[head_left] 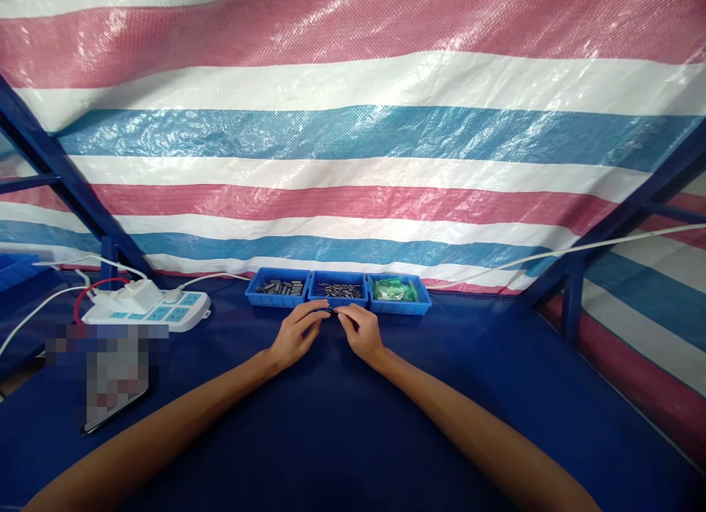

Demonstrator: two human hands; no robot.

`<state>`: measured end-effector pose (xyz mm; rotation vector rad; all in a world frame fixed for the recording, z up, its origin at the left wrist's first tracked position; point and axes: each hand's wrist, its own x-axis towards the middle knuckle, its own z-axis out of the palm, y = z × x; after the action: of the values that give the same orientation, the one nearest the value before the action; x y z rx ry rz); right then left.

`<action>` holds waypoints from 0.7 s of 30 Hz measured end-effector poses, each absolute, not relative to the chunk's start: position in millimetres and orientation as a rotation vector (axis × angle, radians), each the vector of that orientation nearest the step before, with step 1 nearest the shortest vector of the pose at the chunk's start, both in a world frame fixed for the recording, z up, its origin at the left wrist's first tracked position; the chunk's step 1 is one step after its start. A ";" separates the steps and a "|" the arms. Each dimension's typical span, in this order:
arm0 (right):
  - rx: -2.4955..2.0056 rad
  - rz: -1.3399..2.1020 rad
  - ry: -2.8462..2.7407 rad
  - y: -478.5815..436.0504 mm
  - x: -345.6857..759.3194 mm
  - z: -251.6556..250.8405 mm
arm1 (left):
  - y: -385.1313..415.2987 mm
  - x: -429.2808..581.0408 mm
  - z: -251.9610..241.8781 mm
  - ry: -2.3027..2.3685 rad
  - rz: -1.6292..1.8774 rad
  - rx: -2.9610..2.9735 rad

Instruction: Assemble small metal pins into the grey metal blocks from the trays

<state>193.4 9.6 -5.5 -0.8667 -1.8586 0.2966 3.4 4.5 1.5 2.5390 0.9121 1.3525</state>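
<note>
My left hand and my right hand meet fingertip to fingertip on the dark blue table cloth, just in front of the middle blue tray. Both hands are closed in a pinch on a small dark part between them, too small to name. The middle tray holds thin metal pins. The left blue tray holds short dark grey cylinders. The right blue tray holds green bagged pieces.
A white power strip with plugs and white and red cables lies at the left. A phone lies near the left front. A striped tarp hangs behind the table, with blue metal frame bars on both sides.
</note>
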 end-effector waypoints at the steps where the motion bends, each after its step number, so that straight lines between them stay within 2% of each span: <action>1: -0.869 0.293 -1.867 9.5 193.5 -5.7 | 3.8 3.4 1.5 0.921 1.352 2.518; 21: -0.779 0.320 -1.952 10.6 191.2 -12.0 | 8.9 2.8 -1.2 1.003 1.649 2.091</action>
<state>191.2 10.6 -12.0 -0.7788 -1.9516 0.3203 2.8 8.9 -1.2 2.0912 1.0035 1.6485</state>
